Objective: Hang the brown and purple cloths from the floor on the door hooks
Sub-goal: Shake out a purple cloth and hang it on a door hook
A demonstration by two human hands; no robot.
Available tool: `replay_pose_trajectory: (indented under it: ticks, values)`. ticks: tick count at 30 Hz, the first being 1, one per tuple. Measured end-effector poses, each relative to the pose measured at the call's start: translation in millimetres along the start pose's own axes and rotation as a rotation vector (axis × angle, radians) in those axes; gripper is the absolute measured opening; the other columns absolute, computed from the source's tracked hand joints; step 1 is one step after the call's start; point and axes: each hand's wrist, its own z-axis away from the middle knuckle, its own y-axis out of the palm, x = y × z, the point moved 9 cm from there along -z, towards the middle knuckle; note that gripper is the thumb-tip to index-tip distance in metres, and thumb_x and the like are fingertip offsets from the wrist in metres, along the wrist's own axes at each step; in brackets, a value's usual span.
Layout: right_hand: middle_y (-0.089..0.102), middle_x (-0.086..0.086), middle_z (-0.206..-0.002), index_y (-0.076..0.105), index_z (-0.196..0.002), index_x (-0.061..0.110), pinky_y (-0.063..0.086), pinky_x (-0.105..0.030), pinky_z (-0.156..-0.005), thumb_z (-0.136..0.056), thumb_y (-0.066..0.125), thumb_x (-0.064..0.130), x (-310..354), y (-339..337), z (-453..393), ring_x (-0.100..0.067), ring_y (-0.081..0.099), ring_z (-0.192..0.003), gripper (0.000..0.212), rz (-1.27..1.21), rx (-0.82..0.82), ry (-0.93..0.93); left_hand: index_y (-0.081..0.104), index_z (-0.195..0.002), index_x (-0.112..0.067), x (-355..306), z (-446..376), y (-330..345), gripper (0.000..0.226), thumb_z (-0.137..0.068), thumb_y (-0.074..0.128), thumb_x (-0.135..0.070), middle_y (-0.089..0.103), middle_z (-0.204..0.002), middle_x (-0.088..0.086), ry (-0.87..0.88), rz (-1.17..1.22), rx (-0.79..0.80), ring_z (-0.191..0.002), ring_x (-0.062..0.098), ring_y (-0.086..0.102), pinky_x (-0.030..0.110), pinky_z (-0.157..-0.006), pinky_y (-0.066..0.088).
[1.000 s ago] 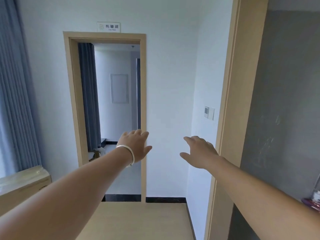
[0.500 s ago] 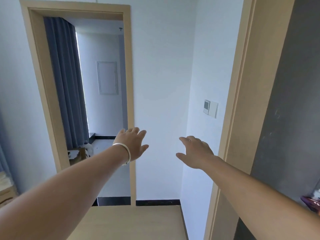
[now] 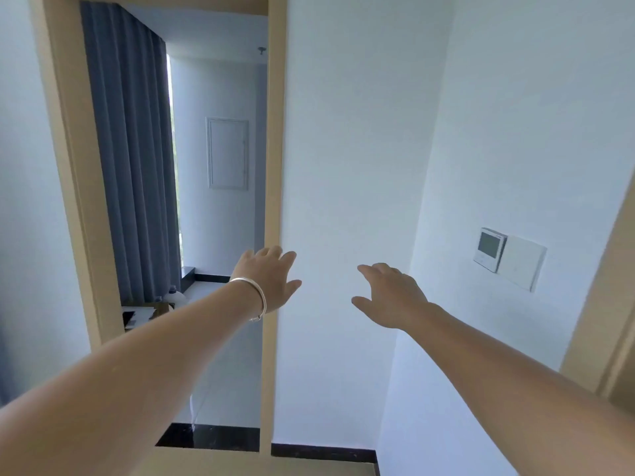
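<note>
Head view: both arms stretched forward, nothing held. Left hand with silver bracelet before the door frame — fingers straight, loosely spread. Right hand before the white wall — fingers relaxed, apart. Wall panel at right. Cloths nowhere in view.

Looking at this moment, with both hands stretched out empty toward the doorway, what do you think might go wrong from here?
Neither cloth nor any hook is in view, so the search may head the wrong way. The left hand reaches out close by the door frame and could knock it, bracelet first. The right hand, also empty, is stretched toward the white wall and might bump it.
</note>
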Motion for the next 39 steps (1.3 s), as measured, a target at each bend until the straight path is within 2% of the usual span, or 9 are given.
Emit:
replay_pose_trajectory:
  ticks: [5,9,14,19,24,29,39]
  values:
    - [0.028,-0.004,-0.153,0.022,-0.149,0.024,0.029,-0.039,-0.108,-0.093,0.044,0.051,41,29,-78,-0.023,0.031,-0.136,0.066,-0.018,0.018,-0.106,0.04,-0.13,-0.023,61,-27,35,0.046,-0.094,0.035,-0.051,0.05,-0.125,-0.001,-0.09,-0.01,0.031,-0.115,0.02,0.048,0.036,-0.095,0.037]
    - [0.034,-0.004,-0.148,0.028,-0.145,0.022,0.033,-0.04,-0.105,-0.092,0.045,0.049,102,58,-143,-0.024,0.036,-0.132,0.062,-0.065,0.024,-0.242,0.038,-0.136,-0.025,128,-31,68,0.05,-0.094,0.032,-0.052,0.049,-0.129,-0.002,-0.213,-0.066,0.069,-0.118,0.02,0.047,0.038,-0.099,0.037]
    - [0.04,-0.002,-0.143,0.031,-0.144,0.024,0.037,-0.039,-0.101,-0.09,0.048,0.048,208,84,-219,-0.024,0.04,-0.129,0.061,-0.159,0.012,-0.485,0.029,-0.145,-0.026,228,-7,100,0.057,-0.096,0.033,-0.053,0.04,-0.146,0.0,-0.466,-0.133,0.148,-0.131,0.024,0.04,0.041,-0.108,0.033]
    - [0.037,-0.001,-0.145,0.026,-0.147,0.025,0.035,-0.04,-0.103,-0.092,0.046,0.049,327,98,-265,-0.024,0.037,-0.131,0.064,-0.241,0.005,-0.782,0.03,-0.145,-0.025,321,40,107,0.059,-0.095,0.032,-0.056,0.04,-0.146,0.001,-0.725,-0.261,0.25,-0.133,0.023,0.039,0.043,-0.109,0.032]
    - [0.029,-0.004,-0.152,0.019,-0.151,0.024,0.025,-0.045,-0.112,-0.094,0.043,0.049,432,112,-261,-0.025,0.031,-0.137,0.066,-0.282,0.039,-1.035,0.025,-0.148,-0.025,380,108,98,0.064,-0.094,0.033,-0.058,0.036,-0.149,0.002,-0.969,-0.341,0.32,-0.134,0.023,0.038,0.042,-0.109,0.032]
    - [0.028,-0.003,-0.153,0.019,-0.15,0.026,0.027,-0.043,-0.111,-0.094,0.045,0.051,525,118,-228,-0.024,0.03,-0.138,0.067,-0.348,0.077,-1.239,0.028,-0.146,-0.027,418,189,82,0.063,-0.093,0.037,-0.058,0.039,-0.147,0.002,-1.16,-0.435,0.374,-0.131,0.024,0.043,0.043,-0.107,0.036]
    - [0.026,0.001,-0.155,0.017,-0.15,0.03,0.019,-0.046,-0.116,-0.092,0.045,0.048,728,138,-161,-0.023,0.026,-0.141,0.067,-0.365,0.162,-1.509,0.025,-0.147,-0.027,524,334,79,0.064,-0.093,0.036,-0.059,0.032,-0.153,0.004,-1.406,-0.478,0.413,-0.138,0.025,0.035,0.046,-0.111,0.03]
